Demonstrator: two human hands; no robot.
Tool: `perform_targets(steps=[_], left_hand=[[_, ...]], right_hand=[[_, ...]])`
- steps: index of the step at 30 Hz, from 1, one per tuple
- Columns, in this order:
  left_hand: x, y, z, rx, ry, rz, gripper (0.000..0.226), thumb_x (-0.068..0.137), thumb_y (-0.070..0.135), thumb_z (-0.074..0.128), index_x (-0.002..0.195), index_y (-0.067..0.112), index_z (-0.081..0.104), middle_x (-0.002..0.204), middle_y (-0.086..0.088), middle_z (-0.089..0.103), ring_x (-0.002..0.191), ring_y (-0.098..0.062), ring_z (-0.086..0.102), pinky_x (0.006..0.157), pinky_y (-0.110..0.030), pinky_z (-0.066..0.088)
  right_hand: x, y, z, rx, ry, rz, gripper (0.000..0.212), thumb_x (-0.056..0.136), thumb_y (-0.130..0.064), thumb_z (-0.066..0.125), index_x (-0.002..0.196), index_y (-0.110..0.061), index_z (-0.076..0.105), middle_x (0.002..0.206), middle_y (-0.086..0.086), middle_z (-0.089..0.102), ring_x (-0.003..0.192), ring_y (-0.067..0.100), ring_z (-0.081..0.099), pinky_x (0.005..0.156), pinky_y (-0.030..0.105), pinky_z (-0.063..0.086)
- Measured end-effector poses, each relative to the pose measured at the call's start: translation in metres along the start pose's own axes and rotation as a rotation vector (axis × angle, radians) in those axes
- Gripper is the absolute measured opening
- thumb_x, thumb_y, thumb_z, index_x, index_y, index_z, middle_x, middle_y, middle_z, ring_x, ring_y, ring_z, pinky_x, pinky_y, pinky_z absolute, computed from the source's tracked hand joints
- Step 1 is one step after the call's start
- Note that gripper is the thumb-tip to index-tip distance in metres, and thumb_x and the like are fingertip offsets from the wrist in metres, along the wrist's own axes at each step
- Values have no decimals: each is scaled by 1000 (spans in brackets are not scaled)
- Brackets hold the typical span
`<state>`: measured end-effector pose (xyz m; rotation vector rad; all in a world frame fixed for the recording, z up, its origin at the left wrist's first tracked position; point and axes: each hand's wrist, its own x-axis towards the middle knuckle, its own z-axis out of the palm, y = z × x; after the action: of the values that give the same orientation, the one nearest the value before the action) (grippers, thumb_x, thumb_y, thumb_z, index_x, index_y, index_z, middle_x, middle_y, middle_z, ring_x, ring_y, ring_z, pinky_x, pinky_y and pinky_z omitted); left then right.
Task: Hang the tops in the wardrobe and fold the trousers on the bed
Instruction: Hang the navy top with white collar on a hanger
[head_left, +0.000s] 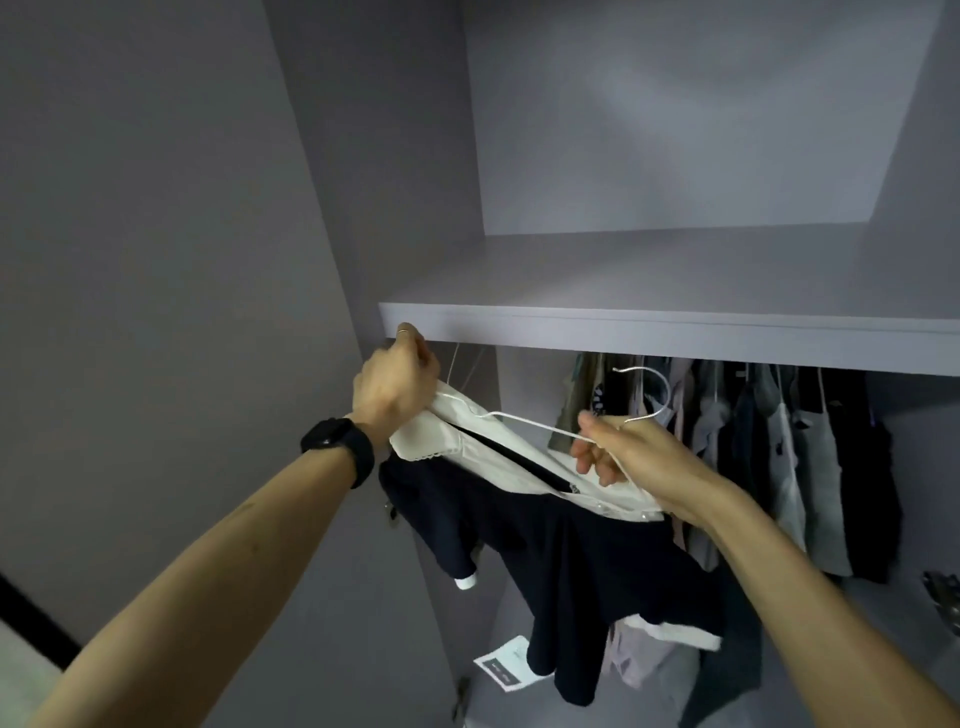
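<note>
A dark navy top (561, 561) with a white collar and white cuffs hangs in front of the open wardrobe. A thin white wire hanger (524, 420) lies partly inside its collar, its hook (655, 387) pointing up to the right. My left hand (397, 382) pinches the white collar at its left end, just under the shelf edge. My right hand (621, 454) grips the hanger near its neck together with the collar's right side. The top's body droops between and below both hands.
The wardrobe shelf (675, 332) runs across just above my hands. Several dark and pale garments (779, 457) hang under it on the right. An empty hanger wire (457, 364) hangs behind my left hand. A paper sheet (506, 667) and folded clothes lie on the wardrobe floor.
</note>
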<state>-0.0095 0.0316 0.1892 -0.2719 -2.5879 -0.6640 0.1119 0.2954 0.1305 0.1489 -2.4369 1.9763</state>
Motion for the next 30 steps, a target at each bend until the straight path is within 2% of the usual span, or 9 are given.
perform_targets(steps=[2, 5, 12, 18, 19, 21, 24, 28, 30], left_hand=[[-3, -7, 5, -20, -26, 0, 6, 97, 28, 44, 98, 24, 47, 80, 2, 61, 73, -24, 57, 70, -39, 45], [5, -19, 4, -92, -93, -18, 9, 91, 24, 50, 100, 21, 49, 85, 2, 62, 76, -22, 58, 68, -35, 43], [11, -33, -5, -63, -133, 24, 11, 90, 11, 49, 99, 18, 49, 79, 2, 57, 72, -18, 56, 56, -30, 38], [-22, 26, 1, 202, -93, 429, 15, 91, 21, 39, 93, 28, 26, 57, 2, 49, 49, -30, 46, 54, -38, 36], [-21, 35, 2, 215, -67, 436, 13, 92, 21, 38, 92, 27, 26, 55, 2, 48, 48, -29, 44, 54, -38, 34], [-15, 38, 1, 136, -36, 250, 7, 96, 26, 41, 95, 23, 35, 64, 0, 55, 57, -28, 50, 58, -39, 37], [-13, 35, 0, -316, -249, -127, 34, 94, 54, 57, 102, 22, 53, 92, 3, 66, 82, -15, 63, 67, -31, 48], [-15, 53, 5, -395, -392, -46, 44, 87, 58, 69, 105, 19, 59, 101, 5, 63, 92, -10, 62, 74, -26, 49], [-19, 52, 5, -410, -464, -34, 44, 89, 57, 68, 107, 17, 61, 103, 6, 63, 96, -7, 59, 79, -23, 47]], right_hand=[[-2, -5, 8, 79, -94, 103, 47, 99, -55, 52, 93, -16, 77, 64, -3, 54, 49, 8, 34, 46, 20, 34], [-4, 4, 28, -176, 120, 6, 50, 96, -59, 55, 63, -23, 68, 54, 0, 35, 44, 10, 29, 46, 23, 26], [-8, 13, 38, -484, 192, -80, 50, 93, -63, 54, 62, -27, 69, 42, -5, 48, 40, 6, 47, 47, 14, 37], [3, 9, 35, -1124, -60, 105, 28, 95, -46, 55, 101, -25, 72, 93, 3, 64, 80, 23, 59, 71, 31, 50], [5, 4, 34, -1107, -74, 89, 26, 95, -44, 56, 94, -24, 73, 90, 3, 67, 79, 23, 60, 72, 32, 52], [7, -20, 21, -906, 66, 3, 37, 93, -49, 60, 67, -27, 72, 63, -10, 67, 62, 7, 62, 62, 23, 48], [15, -47, -2, -760, 288, -169, 39, 87, -53, 65, 55, -30, 71, 48, -30, 55, 56, -9, 56, 50, 10, 31], [25, -51, 14, -964, -182, 48, 32, 87, -49, 68, 62, -31, 75, 66, -19, 69, 76, 4, 64, 71, 22, 47], [31, -49, 15, -907, -162, 17, 33, 87, -51, 70, 62, -30, 76, 64, -15, 65, 71, 5, 60, 69, 21, 48]])
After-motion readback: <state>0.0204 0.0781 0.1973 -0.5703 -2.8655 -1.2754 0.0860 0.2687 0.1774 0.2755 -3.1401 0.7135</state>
